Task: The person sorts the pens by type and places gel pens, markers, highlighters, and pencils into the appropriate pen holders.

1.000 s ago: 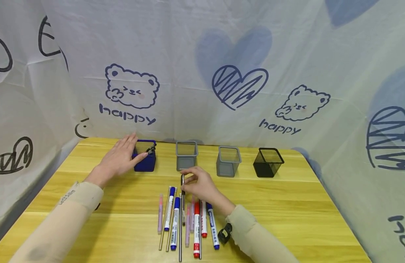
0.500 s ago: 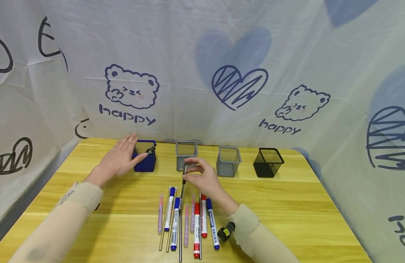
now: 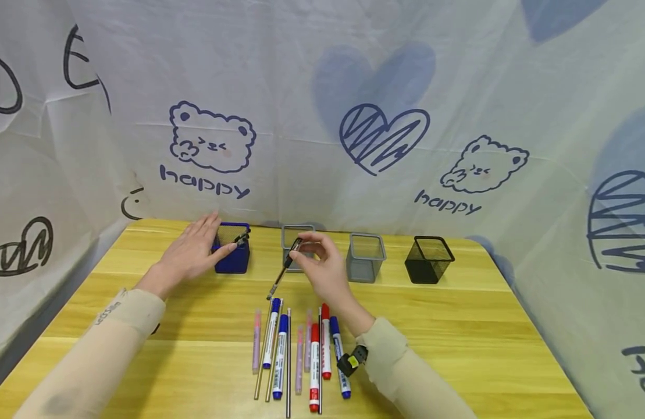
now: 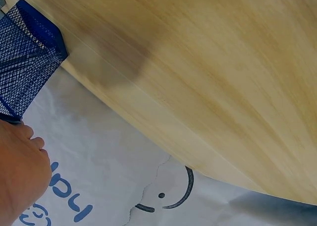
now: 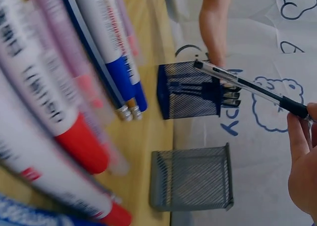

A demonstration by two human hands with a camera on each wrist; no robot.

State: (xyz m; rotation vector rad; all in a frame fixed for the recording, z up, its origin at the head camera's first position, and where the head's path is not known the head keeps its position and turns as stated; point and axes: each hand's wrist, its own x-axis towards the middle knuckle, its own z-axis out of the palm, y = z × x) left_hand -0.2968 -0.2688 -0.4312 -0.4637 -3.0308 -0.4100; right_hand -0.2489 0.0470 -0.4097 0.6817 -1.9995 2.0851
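Observation:
My right hand (image 3: 330,276) pinches a clear pen with a black grip (image 3: 287,263) between thumb and fingers. The pen slants down to the left, above the table and in front of the left grey mesh pen holder (image 3: 298,227). My left hand (image 3: 188,250) rests against the left side of a blue mesh pen holder (image 3: 231,263), fingers straight, with the thumb across its front. Several black-gripped pens (image 5: 231,95) stand in the blue holder, as the right wrist view shows. In the left wrist view, fingertips (image 4: 35,137) touch the blue holder's rim.
Another grey mesh holder (image 3: 365,269) and a black one (image 3: 428,269) continue the row to the right. Before my right hand lie blue markers (image 3: 280,355), red markers (image 3: 314,366), pink highlighters (image 3: 256,343) and pencils (image 3: 288,378). A printed cloth (image 3: 301,139) hangs behind the table.
My right hand has lifted the pen off the pile and moved it up toward the holders. The pen has tilted, its lower end swinging left. My left hand has stayed in place.

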